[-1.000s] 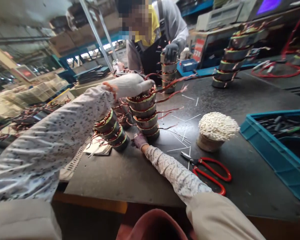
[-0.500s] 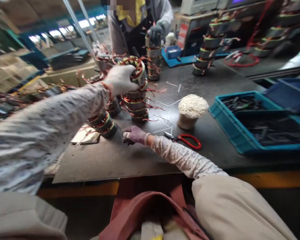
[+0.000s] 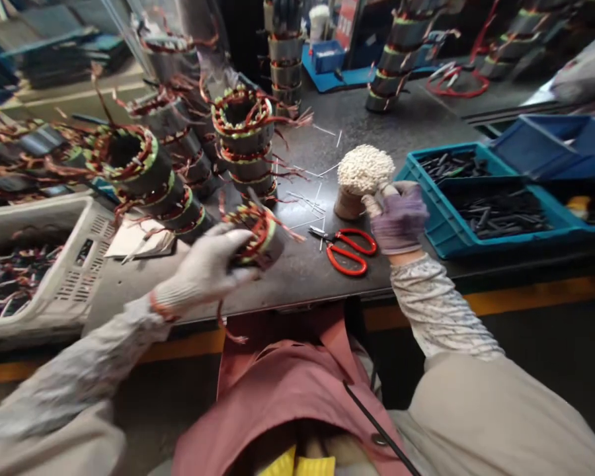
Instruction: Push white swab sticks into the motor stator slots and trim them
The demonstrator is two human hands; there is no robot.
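In my gloved left hand (image 3: 213,261) is a motor stator (image 3: 264,244), a dark ring with copper-coloured windings, gripped by its side above the table's front edge. Loose wire ends hang from it. My right hand (image 3: 399,215), in a purplish glove, is at the right side of a bundle of thin white sticks (image 3: 364,168) standing in a brown holder (image 3: 348,203). Its fingers are curled in at the bundle's edge; what they pinch, if anything, is hidden. Red-handled cutters (image 3: 350,251) lie on the table between my hands.
Stacked stators (image 3: 248,149) stand at centre-left, with another leaning stack (image 3: 143,178) beside them. A white crate (image 3: 69,264) of wires is at left. Teal bins (image 3: 439,238) of black pieces stand at right. Several thin white sticks (image 3: 305,201) lie loose on the table.
My left hand has lifted the top stator off the centre stack and brought it down towards me. My right hand has moved right, from the table's middle to the bundle of white sticks.
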